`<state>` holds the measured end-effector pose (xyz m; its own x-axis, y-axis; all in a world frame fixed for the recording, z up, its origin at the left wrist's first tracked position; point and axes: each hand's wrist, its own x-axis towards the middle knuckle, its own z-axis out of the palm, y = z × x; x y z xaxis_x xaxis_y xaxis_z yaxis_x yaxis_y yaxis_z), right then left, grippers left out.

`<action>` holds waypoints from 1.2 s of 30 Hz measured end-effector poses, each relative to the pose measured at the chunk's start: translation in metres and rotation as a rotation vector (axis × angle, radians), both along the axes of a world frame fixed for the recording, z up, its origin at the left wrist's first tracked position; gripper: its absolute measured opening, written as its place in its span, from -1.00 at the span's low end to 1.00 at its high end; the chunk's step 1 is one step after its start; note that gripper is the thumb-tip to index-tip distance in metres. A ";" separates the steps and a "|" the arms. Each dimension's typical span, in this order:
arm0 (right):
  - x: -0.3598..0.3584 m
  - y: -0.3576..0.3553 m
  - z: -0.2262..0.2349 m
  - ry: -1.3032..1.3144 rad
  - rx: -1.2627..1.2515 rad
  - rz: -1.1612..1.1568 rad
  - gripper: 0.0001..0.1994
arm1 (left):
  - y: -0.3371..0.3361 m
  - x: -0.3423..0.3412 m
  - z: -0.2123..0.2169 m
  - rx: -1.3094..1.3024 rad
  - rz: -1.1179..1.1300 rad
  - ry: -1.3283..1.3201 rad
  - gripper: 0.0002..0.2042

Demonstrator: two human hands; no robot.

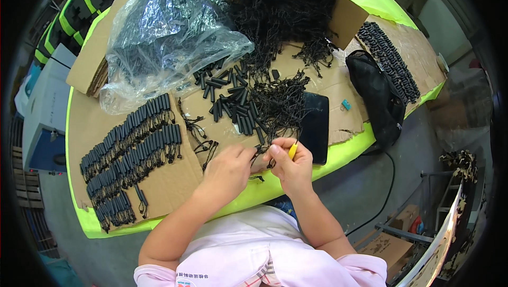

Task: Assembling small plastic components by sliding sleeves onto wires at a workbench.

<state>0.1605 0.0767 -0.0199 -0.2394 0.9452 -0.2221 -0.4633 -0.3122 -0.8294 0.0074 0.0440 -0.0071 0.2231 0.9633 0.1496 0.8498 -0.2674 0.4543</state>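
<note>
Loose black tubes (244, 122), smooth matte cylinders, lie at frame centre, just above the left hand (228, 169), the nearer one; the lowest tube's long axis runs nearly up-down in frame. Left fingertips are drawn together below the tangled, stringy black cords (280, 101); cannot tell what they grip. Right hand (292, 168) is clamped on a slim yellow tool (293, 150), its top tilted slightly rightward.

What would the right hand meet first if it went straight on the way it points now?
Probably the tangled black cords heaped just beyond the fingertips of the right hand, though this single view leaves its height above them unclear.
</note>
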 end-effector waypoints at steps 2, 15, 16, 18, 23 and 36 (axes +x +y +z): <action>0.005 -0.007 0.002 -0.098 0.053 0.098 -0.91 | -0.004 -0.002 0.018 -0.021 0.066 -0.383 -0.75; -0.006 -0.034 0.022 -0.320 0.509 0.242 -0.94 | -0.021 -0.006 0.019 -0.579 0.264 -1.978 -0.74; -0.006 -0.034 0.022 -0.329 0.521 0.253 -0.93 | -0.021 -0.006 0.020 -0.566 0.280 -1.988 -0.74; -0.006 -0.034 0.023 -0.327 0.498 0.269 -0.94 | -0.023 -0.005 0.021 -0.544 0.279 -1.964 -0.74; -0.006 -0.031 0.020 -0.296 0.405 0.328 -0.91 | -0.025 -0.004 0.021 -0.474 0.303 -1.858 -0.72; -0.019 -0.027 0.017 -0.693 0.868 -0.003 -0.79 | -0.025 0.008 0.015 -0.247 0.524 -1.820 -0.72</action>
<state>0.1417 0.0496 -0.0028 -0.3175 0.8449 0.4306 0.1851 0.5006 -0.8456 0.0156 0.0188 0.0076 -0.3021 0.9056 -0.2978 -0.6684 0.0215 0.7435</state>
